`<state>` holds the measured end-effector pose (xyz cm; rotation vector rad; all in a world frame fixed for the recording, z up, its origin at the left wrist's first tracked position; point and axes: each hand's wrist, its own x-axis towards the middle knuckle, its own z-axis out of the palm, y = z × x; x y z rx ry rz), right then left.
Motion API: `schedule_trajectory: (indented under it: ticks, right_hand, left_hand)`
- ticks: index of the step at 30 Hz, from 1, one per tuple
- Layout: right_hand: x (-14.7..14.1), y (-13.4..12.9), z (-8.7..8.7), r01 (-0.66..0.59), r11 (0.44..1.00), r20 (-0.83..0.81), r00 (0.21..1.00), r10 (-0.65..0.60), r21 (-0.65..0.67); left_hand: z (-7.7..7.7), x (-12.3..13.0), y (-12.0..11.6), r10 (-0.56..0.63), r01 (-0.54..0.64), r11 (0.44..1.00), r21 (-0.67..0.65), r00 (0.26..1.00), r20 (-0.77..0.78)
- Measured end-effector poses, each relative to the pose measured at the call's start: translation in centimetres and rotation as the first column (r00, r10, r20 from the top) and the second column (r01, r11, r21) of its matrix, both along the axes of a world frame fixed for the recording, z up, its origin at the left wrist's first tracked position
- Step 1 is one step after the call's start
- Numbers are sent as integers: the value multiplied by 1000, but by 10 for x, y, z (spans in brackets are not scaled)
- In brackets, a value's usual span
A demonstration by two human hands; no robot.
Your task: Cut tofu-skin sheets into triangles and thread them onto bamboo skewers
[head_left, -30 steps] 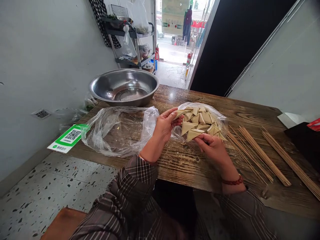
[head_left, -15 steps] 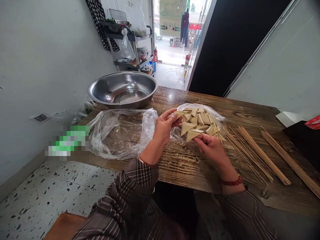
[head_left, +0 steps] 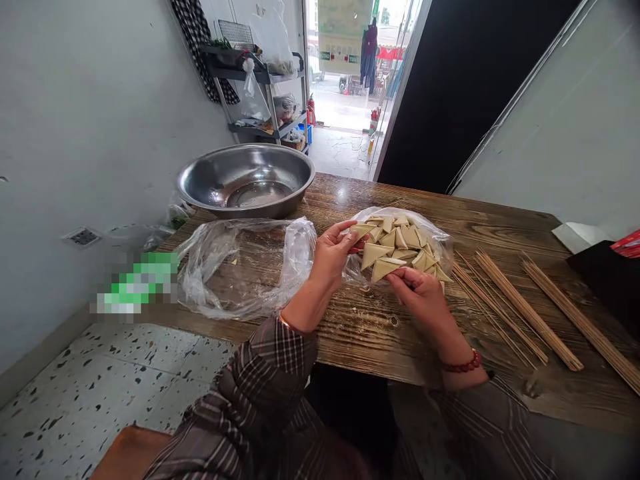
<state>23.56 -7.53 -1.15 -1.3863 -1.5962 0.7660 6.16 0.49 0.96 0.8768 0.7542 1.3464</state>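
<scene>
A clear plastic bag (head_left: 443,235) lies on the table, heaped with flat beige triangles that look like pieces of dried tofu (head_left: 410,237). At the heap's left edge, my left hand (head_left: 334,248) pinches one tofu triangle (head_left: 361,231) between thumb and fingers. Along the front edge, my right hand (head_left: 421,292) is closed on the corner of another tofu triangle (head_left: 384,269). Its fingertips are partly hidden under that piece. Both pieces are held close against the rest of the pile.
Bamboo skewers (head_left: 530,310) lie in bundles to the right, with several loose ones beside them. A large steel basin (head_left: 245,180) stands at the back left. In front of it is a crumpled clear bag (head_left: 205,287) on the wooden table (head_left: 360,340). A shelf rack (head_left: 270,77) stands beyond.
My left hand has shifted very slightly to the right with its tofu triangle. My right hand and its piece have stayed almost still.
</scene>
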Motion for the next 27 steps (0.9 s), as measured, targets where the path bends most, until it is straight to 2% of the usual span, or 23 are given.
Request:
schedule_trajectory:
  ticks: [11,25,27]
  right_hand:
    - [-2,0,-2,29,999,44,999,-31,41]
    - [-2,-1,-3,69,996,62,995,-72,57]
    - [-2,-2,-3,70,996,70,995,-74,56]
  left_hand:
    - [-1,3,-3,-12,12,1000,-7,1000,-23]
    - [-1,3,-2,-19,20,1000,-17,997,73]
    - [1,2,-2,-64,65,998,-12,992,108]
